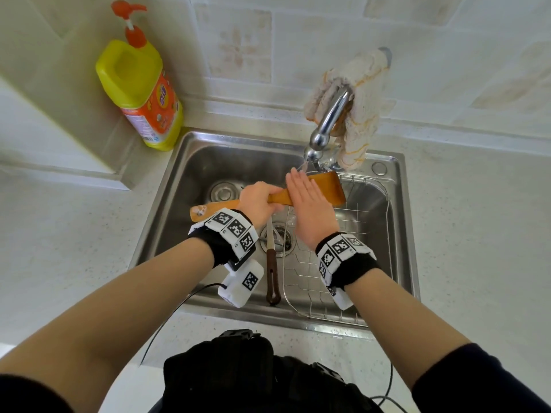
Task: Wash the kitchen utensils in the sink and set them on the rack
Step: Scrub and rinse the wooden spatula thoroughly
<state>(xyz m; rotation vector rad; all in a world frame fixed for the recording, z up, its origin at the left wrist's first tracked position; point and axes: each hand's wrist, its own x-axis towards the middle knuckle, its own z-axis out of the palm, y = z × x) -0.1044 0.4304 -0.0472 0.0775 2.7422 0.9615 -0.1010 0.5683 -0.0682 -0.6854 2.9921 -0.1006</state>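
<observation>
A wooden spatula (331, 187) lies level over the steel sink (190, 162), its blade under water running from the faucet (329, 119). My left hand (259, 201) grips the spatula's handle near the middle. My right hand (307, 201) lies flat with straight fingers across the spatula where the handle meets the blade. A knife with a dark wooden handle (272, 275) lies on the sink floor by the drain. A wire rack (343, 296) fills the sink's right half, with nothing resting in it that I can see.
A yellow dish soap bottle (140, 90) with an orange pump stands on the counter at the sink's back left corner. A cloth (360, 114) hangs over the faucet. Pale counter (477, 234) surrounds the sink, and a tiled wall rises behind it.
</observation>
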